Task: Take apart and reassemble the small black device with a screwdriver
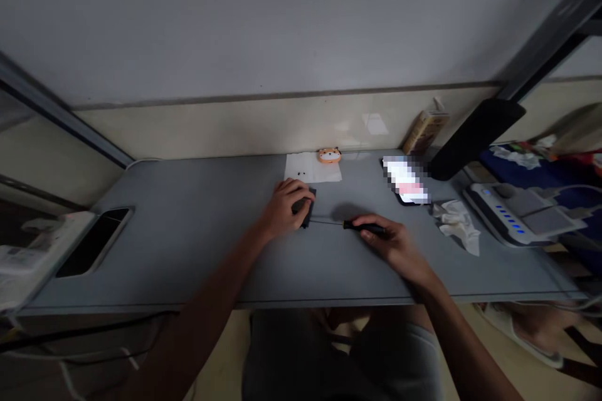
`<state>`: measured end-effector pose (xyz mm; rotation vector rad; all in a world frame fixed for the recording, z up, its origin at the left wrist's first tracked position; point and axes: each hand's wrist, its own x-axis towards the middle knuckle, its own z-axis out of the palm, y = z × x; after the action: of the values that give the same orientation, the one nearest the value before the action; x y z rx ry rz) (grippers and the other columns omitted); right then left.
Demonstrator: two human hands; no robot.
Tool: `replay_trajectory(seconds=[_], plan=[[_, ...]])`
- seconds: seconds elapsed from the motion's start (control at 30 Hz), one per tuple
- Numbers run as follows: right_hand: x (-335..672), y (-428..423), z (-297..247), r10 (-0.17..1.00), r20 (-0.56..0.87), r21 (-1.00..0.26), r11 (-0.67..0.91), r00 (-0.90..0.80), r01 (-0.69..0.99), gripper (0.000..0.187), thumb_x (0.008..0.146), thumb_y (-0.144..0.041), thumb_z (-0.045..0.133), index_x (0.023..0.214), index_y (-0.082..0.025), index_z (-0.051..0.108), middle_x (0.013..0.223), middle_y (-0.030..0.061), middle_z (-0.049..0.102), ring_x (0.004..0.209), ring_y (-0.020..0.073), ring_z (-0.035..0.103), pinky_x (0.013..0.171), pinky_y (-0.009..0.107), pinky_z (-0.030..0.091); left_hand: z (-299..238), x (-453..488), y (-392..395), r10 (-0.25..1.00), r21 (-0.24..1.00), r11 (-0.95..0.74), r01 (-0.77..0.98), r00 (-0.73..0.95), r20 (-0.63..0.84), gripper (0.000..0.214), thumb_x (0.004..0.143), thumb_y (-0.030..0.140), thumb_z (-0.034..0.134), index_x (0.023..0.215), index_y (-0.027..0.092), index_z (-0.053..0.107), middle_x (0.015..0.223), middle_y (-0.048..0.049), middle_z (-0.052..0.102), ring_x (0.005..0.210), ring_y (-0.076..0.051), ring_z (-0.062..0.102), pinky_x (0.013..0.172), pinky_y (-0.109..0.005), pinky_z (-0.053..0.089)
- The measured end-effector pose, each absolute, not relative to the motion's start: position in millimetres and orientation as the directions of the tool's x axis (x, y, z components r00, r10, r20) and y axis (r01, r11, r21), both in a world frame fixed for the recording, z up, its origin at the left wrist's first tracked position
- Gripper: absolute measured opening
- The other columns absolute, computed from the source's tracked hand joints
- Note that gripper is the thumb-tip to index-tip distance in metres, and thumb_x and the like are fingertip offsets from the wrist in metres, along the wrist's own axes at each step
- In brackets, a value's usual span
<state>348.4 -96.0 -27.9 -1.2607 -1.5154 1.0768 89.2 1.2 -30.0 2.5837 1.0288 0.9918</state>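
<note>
My right fingers [371, 220] gripped a screwdriver [348, 224]; beyond, I saw a carton [426, 130], contents hidden; the dark block [307, 217] lay beneath my clasping left fingers [292, 185], at the screwdriver's tip.

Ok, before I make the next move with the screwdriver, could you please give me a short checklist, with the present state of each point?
1. Left hand holds the dark block against the desk: ok.
2. Right hand grips the screwdriver by its handle: ok.
3. Screwdriver tip properly seated: cannot tell; it reaches the block's edge, but the contact is too small to see.
4. Small dark pieces lie on the white paper, uncovered: ok.
5. Crumpled tissue apart from both hands: ok.
</note>
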Motion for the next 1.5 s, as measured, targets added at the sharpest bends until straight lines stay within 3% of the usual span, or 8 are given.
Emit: replay_trajectory(seconds=[1.5], plan=[[347.5,-96.1,-30.4,0.995,0.065,-0.973,0.081,-0.078,0.217,0.024,0.086,-0.047,0.072,0.098,-0.027,0.078,0.11,0.0069,0.08,0.105,0.0253,0.074,0.095,0.04,0.059,-32.3,88.9,3.7,0.635,0.393,-0.772,0.499,0.59,0.499,0.014,0.092,0.013,0.055,0.09,0.021,0.066,0.096,-0.0059,0.066,0.094,-0.021,0.062,0.089,-0.039,0.053]])
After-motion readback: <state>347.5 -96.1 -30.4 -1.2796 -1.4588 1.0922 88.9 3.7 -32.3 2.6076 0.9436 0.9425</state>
